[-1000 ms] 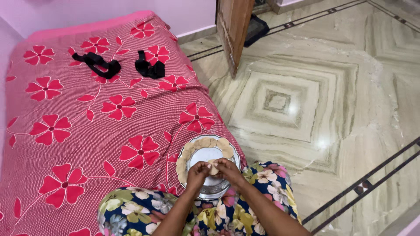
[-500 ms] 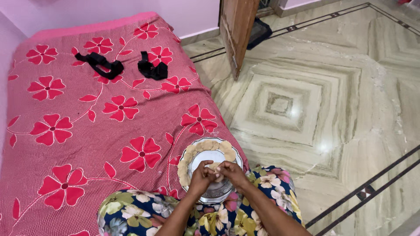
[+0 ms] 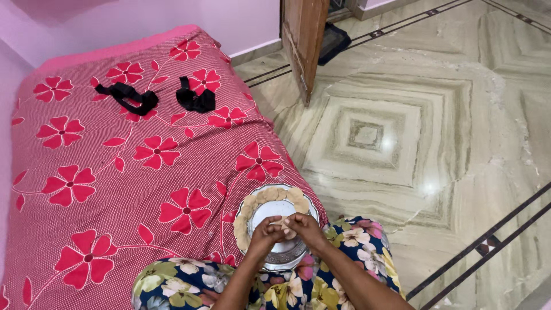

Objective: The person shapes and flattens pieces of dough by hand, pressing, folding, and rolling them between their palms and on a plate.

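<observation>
1. Small dough piece point(image 3: 285, 229) pinched between both hands, over a steel plate point(image 3: 287, 252).
2. Left hand point(image 3: 265, 233) and right hand point(image 3: 306, 227) touch at fingertips.
3. Flat dough discs point(image 3: 270, 195) line the plate rim; plate rests on a red floral bed point(image 3: 115, 172).

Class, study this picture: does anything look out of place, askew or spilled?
Two crumpled black cloth pieces lie loose on the red flowered bedsheet. Nothing is spilled: pale dough discs ring the round steel plate neatly beneath both hands.
</observation>
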